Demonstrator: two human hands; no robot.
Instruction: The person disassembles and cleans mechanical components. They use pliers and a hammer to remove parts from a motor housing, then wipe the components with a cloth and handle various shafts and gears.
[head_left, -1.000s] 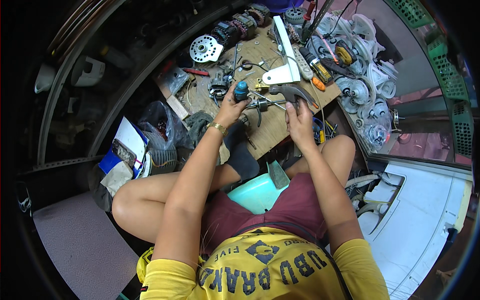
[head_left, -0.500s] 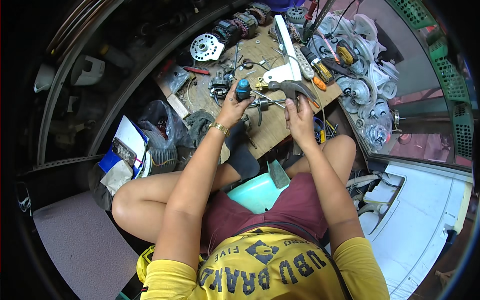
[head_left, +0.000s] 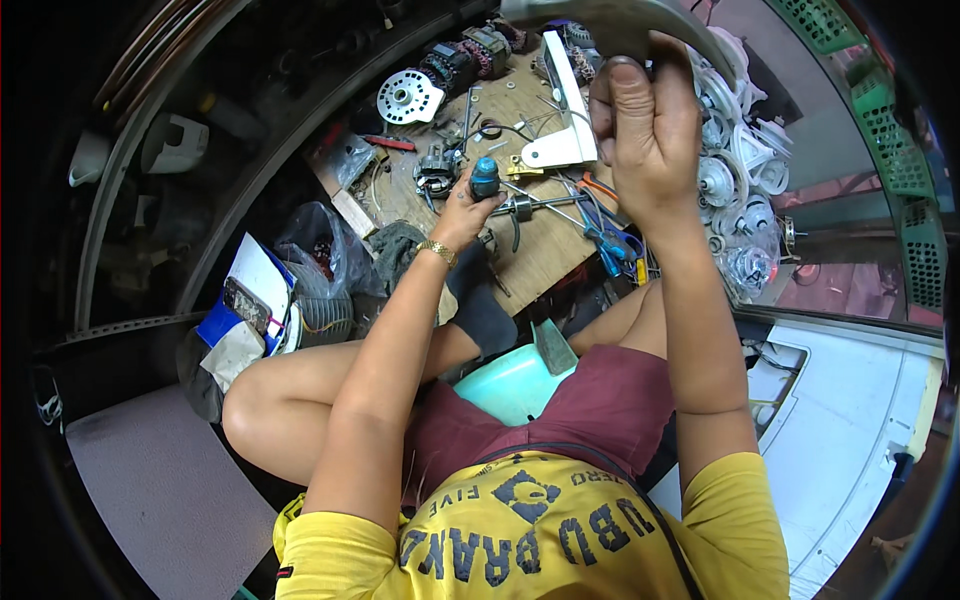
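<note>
My left hand (head_left: 466,214) is closed around a screwdriver (head_left: 485,177) with a blue and black handle, held end-on over the near part of the wooden worktable (head_left: 550,255). Just right of that fist lies a metal shaft (head_left: 565,203) with a dark collar (head_left: 521,208); whether the screwdriver tip touches it is hidden by the hand. High up and close to the head camera, my right hand (head_left: 655,140) grips a claw hammer (head_left: 610,22). Its grey head is partly cut off by the upper edge, and the handle is mostly hidden behind the fingers.
A white bracket-like part (head_left: 565,148) lies on the table near several motor windings (head_left: 447,65) and a white perforated disc (head_left: 408,96). Pliers and screwdrivers (head_left: 605,245) lie at the table's right edge. Translucent plastic parts (head_left: 745,215) are heaped to the right. A turquoise dustpan (head_left: 510,385) rests between my legs.
My right hand has lifted the hammer from beside the shaft up toward the head camera. The tools at the table's right edge are uncovered. My left hand stays with the screwdriver.
</note>
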